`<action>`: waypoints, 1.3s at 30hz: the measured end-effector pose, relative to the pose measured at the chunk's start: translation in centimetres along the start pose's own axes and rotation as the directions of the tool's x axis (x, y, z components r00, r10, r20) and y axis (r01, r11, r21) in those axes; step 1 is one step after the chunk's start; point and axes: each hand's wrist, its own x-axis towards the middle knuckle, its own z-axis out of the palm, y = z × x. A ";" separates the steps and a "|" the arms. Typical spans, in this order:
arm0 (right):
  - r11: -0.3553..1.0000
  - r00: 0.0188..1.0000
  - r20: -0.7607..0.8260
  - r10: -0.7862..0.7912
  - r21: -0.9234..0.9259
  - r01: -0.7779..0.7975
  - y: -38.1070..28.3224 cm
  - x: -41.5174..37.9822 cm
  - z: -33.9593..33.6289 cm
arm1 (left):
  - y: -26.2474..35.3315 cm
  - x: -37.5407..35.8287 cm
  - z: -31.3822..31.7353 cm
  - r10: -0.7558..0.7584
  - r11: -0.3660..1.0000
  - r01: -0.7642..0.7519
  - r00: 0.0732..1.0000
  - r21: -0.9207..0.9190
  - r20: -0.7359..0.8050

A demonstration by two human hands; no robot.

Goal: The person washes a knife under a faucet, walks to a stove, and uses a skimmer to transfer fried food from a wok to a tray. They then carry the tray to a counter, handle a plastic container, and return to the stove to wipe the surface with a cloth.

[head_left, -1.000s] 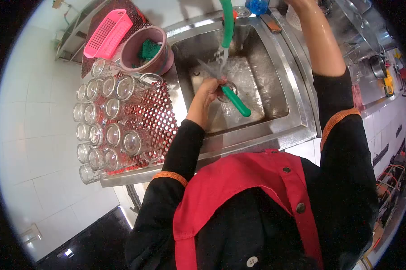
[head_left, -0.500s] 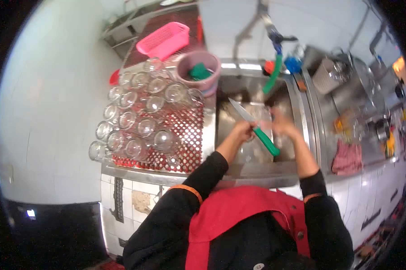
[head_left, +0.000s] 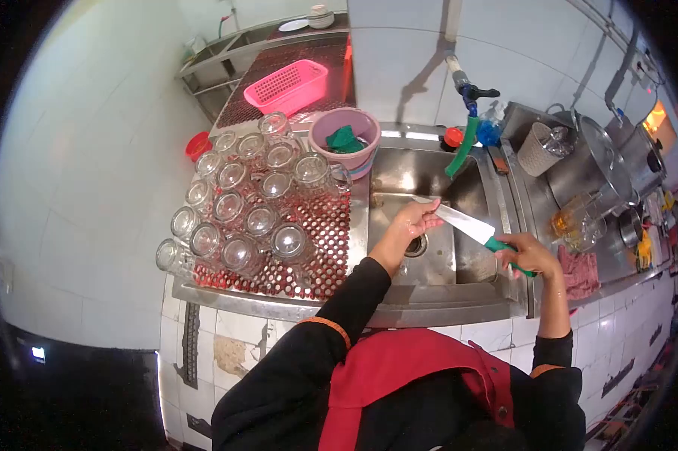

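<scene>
A knife [head_left: 466, 224] with a broad, shiny blade and a green handle is held over the steel sink [head_left: 470, 184], tip toward the left. My right hand [head_left: 530, 255] is wrapped round the green handle at the sink's right edge. Toward the tip, my left hand [head_left: 418, 219] is closed on the blade, with thumb and fingers on either side of it. The sink drain [head_left: 416, 245] lies below my left hand, partly hidden by it. A green hose [head_left: 463, 147] hangs from the tap [head_left: 470, 92] behind the knife.
Several upside-down glass mugs [head_left: 262, 220] stand on the red perforated mat [head_left: 327, 248] at left. Behind them are a pink basket [head_left: 288, 87] and a pink tub [head_left: 346, 158] holding a green cloth. To the right are a pink cloth [head_left: 578, 272], glass jugs and a large pot [head_left: 590, 161].
The knife has swung round: its handle now points right, in my right hand. My left hand has moved from near the handle to the blade. The view has shifted slightly.
</scene>
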 end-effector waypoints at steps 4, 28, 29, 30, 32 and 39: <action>0.983 0.993 -0.113 0.019 -0.178 -0.039 -2.8 -3.6 -1.2 | 1.0 0.7 1.7 0.058 0.998 -0.062 0.994 0.033 0.093; 0.728 0.808 -0.586 -0.057 -0.579 -0.368 14.0 -3.4 7.0 | 12.7 2.8 20.2 0.427 -0.766 -0.380 0.301 0.518 0.853; 0.773 0.782 -0.623 -0.008 -0.500 -0.391 12.9 -4.6 6.8 | 14.1 5.5 19.0 0.420 -0.766 -0.412 0.260 0.493 0.869; 0.771 0.815 -0.577 0.050 -0.496 -0.398 13.0 -5.2 6.3 | 15.0 6.7 18.7 0.329 -0.901 -0.212 0.234 0.379 0.915; 0.802 0.784 -0.620 0.032 -0.452 -0.391 13.5 -6.6 6.6 | 14.1 6.2 20.5 0.563 -0.752 -0.143 0.367 0.643 0.741; 0.859 0.695 -0.717 -0.052 -0.387 -0.335 13.4 -11.6 6.7 | 11.5 3.3 23.8 0.680 -0.708 0.165 0.418 0.686 0.602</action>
